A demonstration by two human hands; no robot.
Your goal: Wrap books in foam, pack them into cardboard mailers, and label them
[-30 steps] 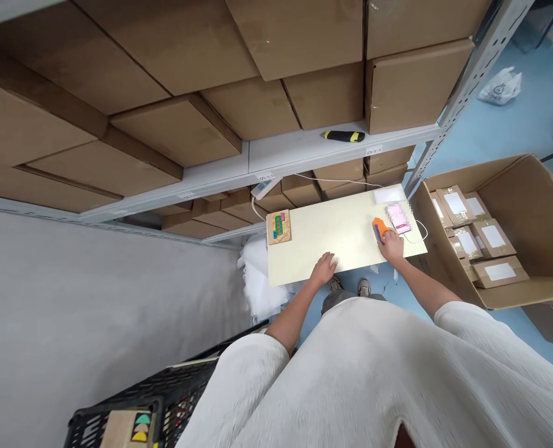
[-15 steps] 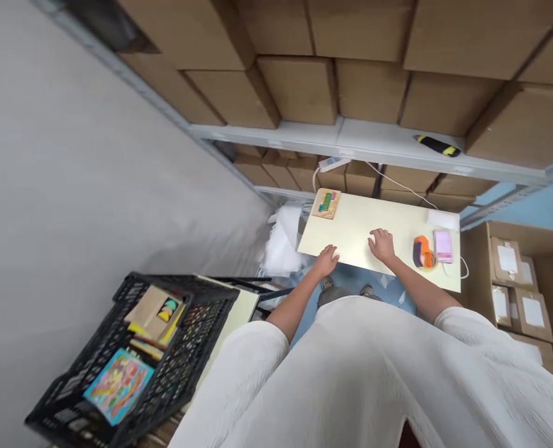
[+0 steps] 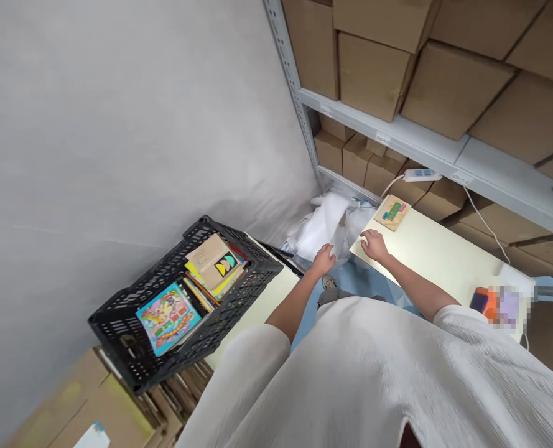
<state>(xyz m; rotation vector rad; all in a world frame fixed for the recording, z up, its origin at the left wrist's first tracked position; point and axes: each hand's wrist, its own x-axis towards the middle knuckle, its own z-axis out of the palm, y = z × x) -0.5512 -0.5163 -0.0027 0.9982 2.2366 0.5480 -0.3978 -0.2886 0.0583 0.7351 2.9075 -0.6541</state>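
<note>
My left hand (image 3: 323, 259) hangs in the air left of the pale table, holding nothing, its fingers loosely apart. Over the table's (image 3: 425, 249) left corner is my right hand (image 3: 374, 244), empty too, with fingers apart; whether it touches the surface I cannot tell. Just beyond it, a flat wooden piece with colourful lettering (image 3: 392, 213) lies at the table's far left corner. To my left, a black plastic crate (image 3: 139, 376) holds several books, among them a bright blue picture book (image 3: 168, 317) and a brown one with coloured half-circles (image 3: 213, 261).
An orange tape dispenser (image 3: 488, 303) sits at the table's right end beside a pixelated patch. Crumpled white paper (image 3: 320, 224) lies on the floor by the wall. Shelves of cardboard boxes (image 3: 374, 74) rise behind the table, with a white power strip (image 3: 423, 175) below. Flattened cardboard (image 3: 84, 404) stands under the crate.
The view has turned left, bringing the crate nearer the middle. Both hands have shifted left relative to the table; the left is now past its edge. Both stay empty.
</note>
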